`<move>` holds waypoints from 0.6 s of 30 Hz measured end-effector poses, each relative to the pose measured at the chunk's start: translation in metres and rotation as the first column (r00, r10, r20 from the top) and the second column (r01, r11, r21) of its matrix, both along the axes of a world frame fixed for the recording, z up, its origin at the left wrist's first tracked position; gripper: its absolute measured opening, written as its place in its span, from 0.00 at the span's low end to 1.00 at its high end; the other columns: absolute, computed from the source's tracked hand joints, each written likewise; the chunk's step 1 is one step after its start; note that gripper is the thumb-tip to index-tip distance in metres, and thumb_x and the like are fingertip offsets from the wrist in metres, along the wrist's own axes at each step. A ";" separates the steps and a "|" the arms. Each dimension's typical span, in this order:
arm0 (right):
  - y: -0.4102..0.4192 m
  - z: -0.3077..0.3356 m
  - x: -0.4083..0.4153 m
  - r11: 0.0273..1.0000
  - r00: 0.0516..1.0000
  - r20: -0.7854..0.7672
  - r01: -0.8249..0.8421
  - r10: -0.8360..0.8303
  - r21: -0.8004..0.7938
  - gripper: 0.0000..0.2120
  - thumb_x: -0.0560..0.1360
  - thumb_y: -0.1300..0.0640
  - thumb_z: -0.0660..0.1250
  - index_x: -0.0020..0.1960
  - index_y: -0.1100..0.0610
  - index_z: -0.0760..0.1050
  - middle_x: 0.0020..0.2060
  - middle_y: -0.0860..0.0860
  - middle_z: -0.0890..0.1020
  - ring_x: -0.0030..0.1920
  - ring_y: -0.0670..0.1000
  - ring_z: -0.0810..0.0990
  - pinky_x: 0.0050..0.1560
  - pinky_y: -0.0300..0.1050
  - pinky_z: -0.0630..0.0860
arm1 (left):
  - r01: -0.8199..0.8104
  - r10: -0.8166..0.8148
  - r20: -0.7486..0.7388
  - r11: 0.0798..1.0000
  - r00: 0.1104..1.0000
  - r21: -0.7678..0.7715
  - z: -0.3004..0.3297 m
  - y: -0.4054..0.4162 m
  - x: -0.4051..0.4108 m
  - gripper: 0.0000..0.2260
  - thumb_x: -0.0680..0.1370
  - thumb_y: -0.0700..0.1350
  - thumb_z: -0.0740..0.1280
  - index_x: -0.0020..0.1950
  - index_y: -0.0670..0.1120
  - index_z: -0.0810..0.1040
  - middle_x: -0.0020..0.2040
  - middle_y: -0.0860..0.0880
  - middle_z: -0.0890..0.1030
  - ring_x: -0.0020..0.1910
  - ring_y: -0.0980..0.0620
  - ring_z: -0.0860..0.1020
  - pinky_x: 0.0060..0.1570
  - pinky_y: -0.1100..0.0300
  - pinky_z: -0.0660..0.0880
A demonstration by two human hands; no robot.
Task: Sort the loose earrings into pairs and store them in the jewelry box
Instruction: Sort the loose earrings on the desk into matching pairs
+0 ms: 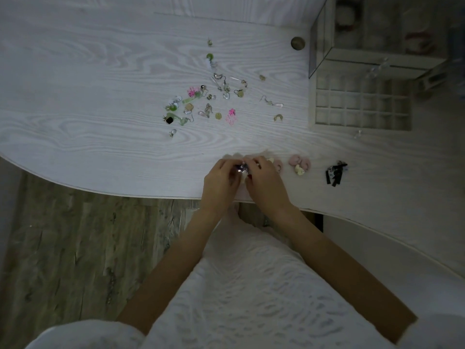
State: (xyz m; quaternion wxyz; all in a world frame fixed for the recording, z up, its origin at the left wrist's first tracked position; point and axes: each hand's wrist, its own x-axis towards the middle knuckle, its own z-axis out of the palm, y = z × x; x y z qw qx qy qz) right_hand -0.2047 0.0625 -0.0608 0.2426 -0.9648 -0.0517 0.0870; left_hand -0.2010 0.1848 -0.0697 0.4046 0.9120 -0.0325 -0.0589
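White-grained wood table carries the loose earrings, scattered mid-surface with no common direction. At the near edge the left hand and right hand meet, fingers curled, together pinching a small sparkly earring; its axis is unclear. The jewelry box sits at the far right corner.

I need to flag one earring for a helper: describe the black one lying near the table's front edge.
Start at the jewelry box on the right of the table, then come down to the front edge. The black earring lies there, right of the pink hoops; it is the only dark, fringed piece in that row.
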 end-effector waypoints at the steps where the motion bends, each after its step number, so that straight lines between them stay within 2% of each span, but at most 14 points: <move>1: -0.002 0.000 -0.001 1.000 1.000 -0.004 0.008 -0.008 0.003 0.19 0.71 0.69 0.63 0.62 0.62 0.72 0.54 0.59 0.77 0.53 0.58 0.76 0.51 0.47 0.73 | 0.008 -0.008 -0.011 1.000 1.000 -0.019 0.000 -0.002 -0.001 0.11 0.73 0.37 0.67 0.55 0.44 0.78 0.50 0.46 0.81 0.46 0.50 0.79 0.45 0.64 0.72; 6: -0.003 -0.001 -0.003 0.997 0.999 -0.024 0.034 -0.033 0.065 0.16 0.71 0.69 0.64 0.59 0.62 0.73 0.53 0.58 0.78 0.53 0.56 0.76 0.52 0.39 0.68 | 0.032 -0.032 -0.035 0.999 0.999 0.007 -0.002 -0.004 -0.007 0.15 0.73 0.37 0.67 0.58 0.45 0.77 0.52 0.46 0.80 0.51 0.48 0.76 0.47 0.68 0.65; 9: 0.004 0.003 -0.004 0.985 0.999 -0.027 0.040 -0.036 0.167 0.18 0.70 0.71 0.64 0.59 0.64 0.74 0.53 0.61 0.78 0.53 0.57 0.75 0.54 0.42 0.69 | -0.005 0.005 -0.053 1.000 0.999 0.008 -0.003 0.004 -0.010 0.14 0.73 0.38 0.67 0.59 0.45 0.76 0.52 0.46 0.80 0.51 0.48 0.76 0.48 0.63 0.68; 12: 0.007 0.005 -0.003 0.979 0.999 -0.025 0.043 -0.038 0.202 0.18 0.70 0.71 0.63 0.59 0.65 0.74 0.53 0.62 0.77 0.53 0.59 0.75 0.55 0.43 0.69 | -0.019 0.019 -0.073 1.000 0.997 -0.006 -0.003 0.010 -0.008 0.14 0.74 0.40 0.68 0.59 0.46 0.76 0.52 0.47 0.81 0.51 0.49 0.77 0.49 0.60 0.71; 15: 0.006 0.006 -0.001 0.978 0.998 -0.034 0.064 -0.058 0.199 0.19 0.70 0.70 0.64 0.61 0.66 0.73 0.55 0.62 0.75 0.55 0.59 0.75 0.57 0.42 0.68 | -0.010 0.007 -0.072 0.999 0.997 -0.032 0.002 0.011 -0.006 0.14 0.74 0.41 0.68 0.59 0.45 0.75 0.51 0.46 0.81 0.50 0.49 0.77 0.49 0.55 0.74; 18: 0.000 0.014 0.011 0.986 0.998 -0.018 0.055 -0.053 0.157 0.18 0.72 0.67 0.64 0.62 0.63 0.73 0.57 0.60 0.74 0.57 0.58 0.73 0.58 0.43 0.67 | -0.030 0.027 -0.055 0.999 0.998 -0.039 0.008 0.019 -0.001 0.13 0.75 0.42 0.67 0.60 0.45 0.75 0.53 0.46 0.80 0.50 0.50 0.78 0.49 0.55 0.76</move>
